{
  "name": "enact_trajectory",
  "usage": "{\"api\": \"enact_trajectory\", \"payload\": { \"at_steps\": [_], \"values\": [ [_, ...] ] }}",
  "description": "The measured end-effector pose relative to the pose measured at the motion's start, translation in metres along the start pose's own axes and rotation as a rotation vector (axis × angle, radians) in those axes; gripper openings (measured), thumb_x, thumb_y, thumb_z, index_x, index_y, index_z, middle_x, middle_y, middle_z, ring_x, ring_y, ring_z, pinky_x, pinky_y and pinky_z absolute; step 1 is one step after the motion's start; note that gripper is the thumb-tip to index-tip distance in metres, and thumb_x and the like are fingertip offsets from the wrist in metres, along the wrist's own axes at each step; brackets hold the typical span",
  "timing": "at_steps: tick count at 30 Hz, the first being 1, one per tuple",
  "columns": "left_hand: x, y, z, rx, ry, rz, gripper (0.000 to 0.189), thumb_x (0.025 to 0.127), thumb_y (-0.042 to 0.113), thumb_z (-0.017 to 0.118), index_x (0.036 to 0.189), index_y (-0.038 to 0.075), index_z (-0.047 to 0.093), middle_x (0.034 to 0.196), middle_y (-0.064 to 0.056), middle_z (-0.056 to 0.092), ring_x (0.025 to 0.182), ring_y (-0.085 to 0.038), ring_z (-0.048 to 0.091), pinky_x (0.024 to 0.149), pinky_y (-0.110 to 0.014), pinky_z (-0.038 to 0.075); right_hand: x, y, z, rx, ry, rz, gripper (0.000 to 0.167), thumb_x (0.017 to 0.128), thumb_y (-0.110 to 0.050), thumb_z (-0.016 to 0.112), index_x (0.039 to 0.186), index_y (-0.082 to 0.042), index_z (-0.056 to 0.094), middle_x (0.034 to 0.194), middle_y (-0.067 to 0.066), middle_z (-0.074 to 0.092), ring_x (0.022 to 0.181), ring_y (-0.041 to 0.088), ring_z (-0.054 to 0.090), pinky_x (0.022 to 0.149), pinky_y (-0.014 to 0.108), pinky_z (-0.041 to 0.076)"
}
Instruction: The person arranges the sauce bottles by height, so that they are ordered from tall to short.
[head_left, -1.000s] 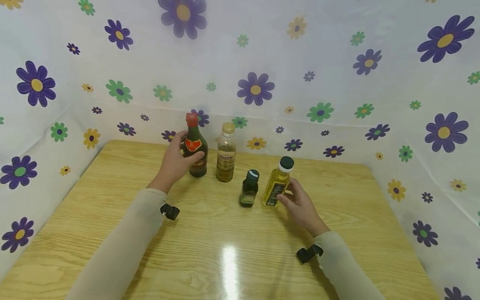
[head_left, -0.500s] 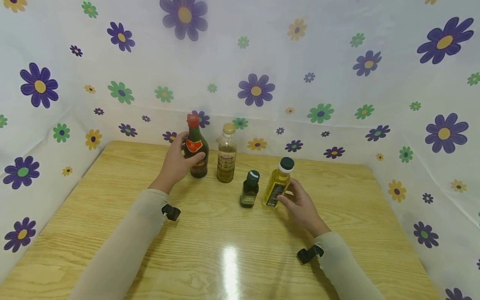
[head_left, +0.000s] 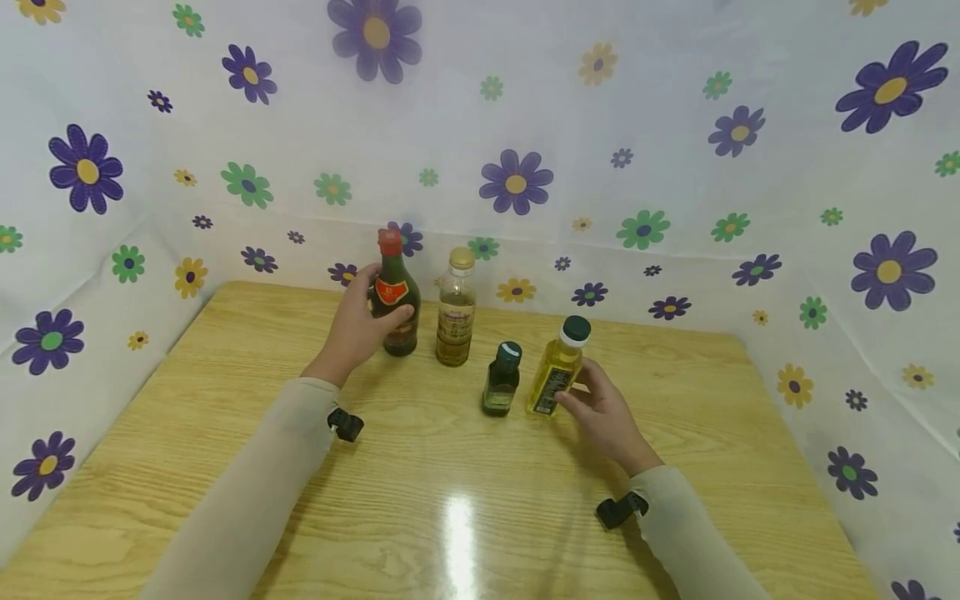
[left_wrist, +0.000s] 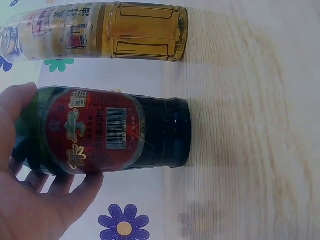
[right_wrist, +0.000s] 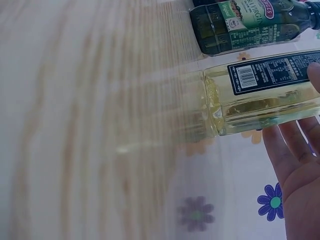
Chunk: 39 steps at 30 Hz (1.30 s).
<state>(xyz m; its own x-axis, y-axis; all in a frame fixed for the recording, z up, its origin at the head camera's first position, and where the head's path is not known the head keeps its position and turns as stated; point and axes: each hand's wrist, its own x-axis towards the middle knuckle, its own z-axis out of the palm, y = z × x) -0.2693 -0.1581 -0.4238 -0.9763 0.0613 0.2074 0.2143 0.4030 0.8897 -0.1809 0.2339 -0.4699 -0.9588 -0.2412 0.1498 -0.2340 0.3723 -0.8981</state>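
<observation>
My left hand (head_left: pixel 352 333) grips a dark vinegar bottle (head_left: pixel 403 335) with a red cap, thumb on one side and fingers around the other. In the left wrist view the red label of this vinegar bottle (left_wrist: pixel 95 131) faces the camera. On the right, my right hand (head_left: pixel 606 417) holds a yellow oil bottle (head_left: pixel 551 379) with a dark green cap, thumb across its dark label. The right wrist view shows that oil bottle (right_wrist: pixel 260 95) with fingertips along its lower side. Both bottles stand upright at the table surface.
Between the two held bottles stand a clear oil bottle (head_left: pixel 455 329) with a gold cap and a small dark green olive oil bottle (head_left: pixel 500 387). They share a wooden table (head_left: pixel 420 483). A white flower-print sheet (head_left: pixel 442 125) hangs behind and at both sides.
The head view has shifted slightly, so everything sits a little further right and lower. Both hands keep the same hold, and the bottles stay in place.
</observation>
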Motion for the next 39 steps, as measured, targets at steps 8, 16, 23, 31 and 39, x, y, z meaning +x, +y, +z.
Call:
{"api": "enact_trajectory", "payload": {
  "at_steps": [8, 16, 23, 31, 39],
  "values": [
    [0.0002, 0.0007, -0.0007, 0.01, -0.002, -0.011, 0.083, 0.096, 0.031, 0.077, 0.161, 0.011, 0.029, 0.154, -0.014, 0.043, 0.142, -0.034, 0.043, 0.117, -0.061, 0.037, 0.0009, -0.0019, -0.0021, -0.013, 0.024, -0.024, 0.056, 0.1, -0.005, 0.067, 0.151, -0.007, 0.044, 0.146, 0.017, 0.053, 0.132, 0.036, 0.055, 0.106, 0.04, 0.053],
    [0.002, -0.0005, 0.0013, 0.006, -0.01, 0.012, 0.083, 0.095, 0.032, 0.077, 0.16, 0.011, 0.03, 0.152, -0.014, 0.045, 0.14, -0.033, 0.045, 0.116, -0.059, 0.039, -0.0029, -0.0051, -0.0043, -0.022, 0.059, -0.02, 0.059, 0.097, -0.004, 0.071, 0.15, -0.009, 0.047, 0.145, 0.015, 0.055, 0.129, 0.033, 0.056, 0.102, 0.039, 0.055],
    [0.0013, -0.0022, -0.0008, 0.011, -0.014, -0.005, 0.085, 0.095, 0.033, 0.077, 0.161, 0.012, 0.028, 0.154, -0.014, 0.043, 0.143, -0.033, 0.042, 0.117, -0.061, 0.036, -0.0052, -0.0046, -0.004, -0.031, 0.07, -0.033, 0.059, 0.095, -0.003, 0.074, 0.148, -0.008, 0.05, 0.147, 0.014, 0.054, 0.131, 0.033, 0.054, 0.103, 0.047, 0.055],
    [0.0022, -0.0036, -0.0016, 0.008, -0.018, -0.001, 0.086, 0.095, 0.034, 0.077, 0.162, 0.012, 0.028, 0.153, -0.014, 0.043, 0.143, -0.034, 0.042, 0.117, -0.061, 0.035, -0.0078, -0.0063, -0.0072, -0.032, 0.101, -0.049, 0.056, 0.094, -0.002, 0.074, 0.145, -0.006, 0.05, 0.144, 0.014, 0.055, 0.122, 0.006, 0.056, 0.1, 0.04, 0.057],
    [0.003, -0.0059, -0.0013, 0.006, -0.017, -0.004, 0.086, 0.095, 0.036, 0.077, 0.161, 0.013, 0.029, 0.153, -0.014, 0.043, 0.143, -0.034, 0.042, 0.117, -0.062, 0.035, -0.0068, -0.0004, -0.0094, 0.042, 0.167, -0.107, 0.052, 0.095, 0.003, 0.071, 0.142, -0.001, 0.048, 0.137, 0.001, 0.055, 0.119, 0.002, 0.056, 0.093, 0.018, 0.055]
  ]
}}
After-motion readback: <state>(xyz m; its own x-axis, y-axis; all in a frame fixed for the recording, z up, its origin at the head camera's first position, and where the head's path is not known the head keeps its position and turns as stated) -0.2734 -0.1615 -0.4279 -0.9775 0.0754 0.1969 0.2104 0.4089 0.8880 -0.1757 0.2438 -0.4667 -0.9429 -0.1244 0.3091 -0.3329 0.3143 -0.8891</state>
